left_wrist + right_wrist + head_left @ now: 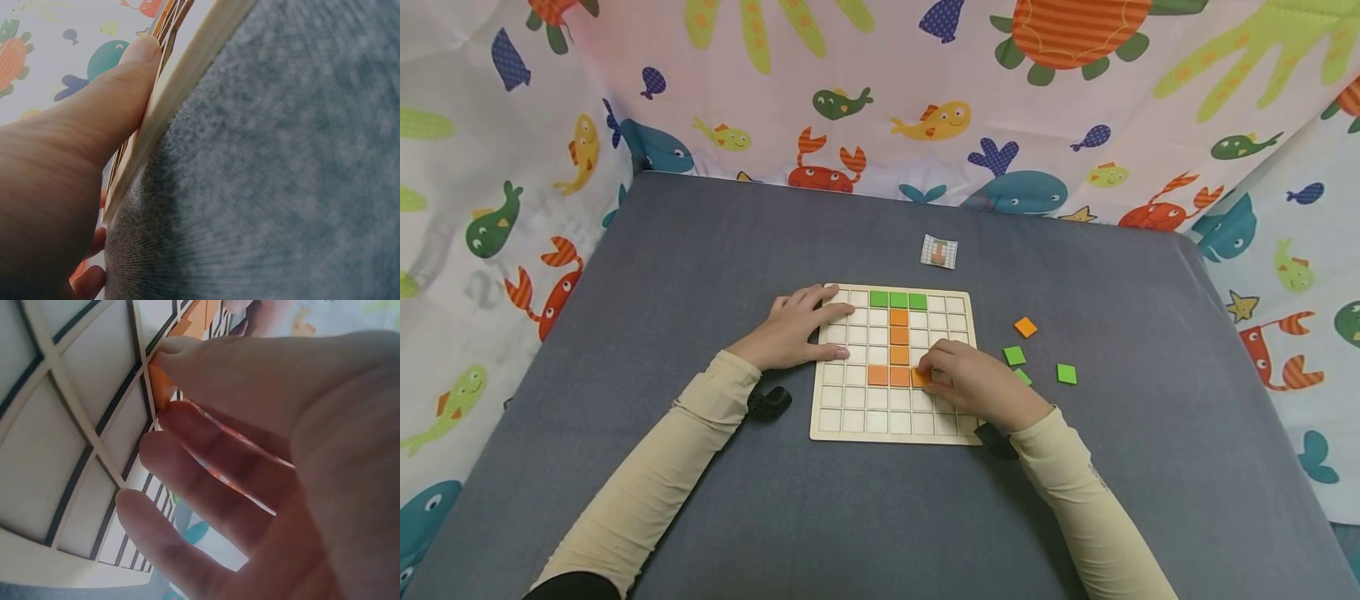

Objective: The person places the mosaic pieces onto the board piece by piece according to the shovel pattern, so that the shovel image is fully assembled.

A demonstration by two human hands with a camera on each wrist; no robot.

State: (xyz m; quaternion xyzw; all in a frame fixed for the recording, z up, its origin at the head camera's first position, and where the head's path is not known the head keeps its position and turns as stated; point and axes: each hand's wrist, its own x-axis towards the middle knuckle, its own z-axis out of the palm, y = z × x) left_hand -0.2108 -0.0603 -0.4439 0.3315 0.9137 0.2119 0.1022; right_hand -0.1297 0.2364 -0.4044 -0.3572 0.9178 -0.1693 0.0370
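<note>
Grid board (853,422): pale wood with white squares, lying flat in the middle of the counter (760,517), between the person's hands.
Left hand (788,332): rests at the board's left edge, thumb on the rim and nearer to me than the fingers, which are loose, spread and released, reaching over the far left corner.
Right hand (973,382): over the right half of the board; thumb and fingers grasp 1 orange tile (918,378), the other fingers stretched out beside it.
Held tile: at its square, at the right end of the near orange row.
Green row (898,300): 3 tiles side by side along the far edge.
Orange column (898,336): 3 tiles running nearer from the middle green.
Near orange row (877,376): 2 tiles, with the held tile at their right.
Loose orange tile (1026,327): right of the board, turned cornerwise.
Loose green tiles (1066,374): 3, right of the board, 1 partly hidden just beside the right hand.
Card (939,252): small, printed with a grid, beyond the far edge.
Curtain (737,96): sea animals, hanging left, far and right.
</note>
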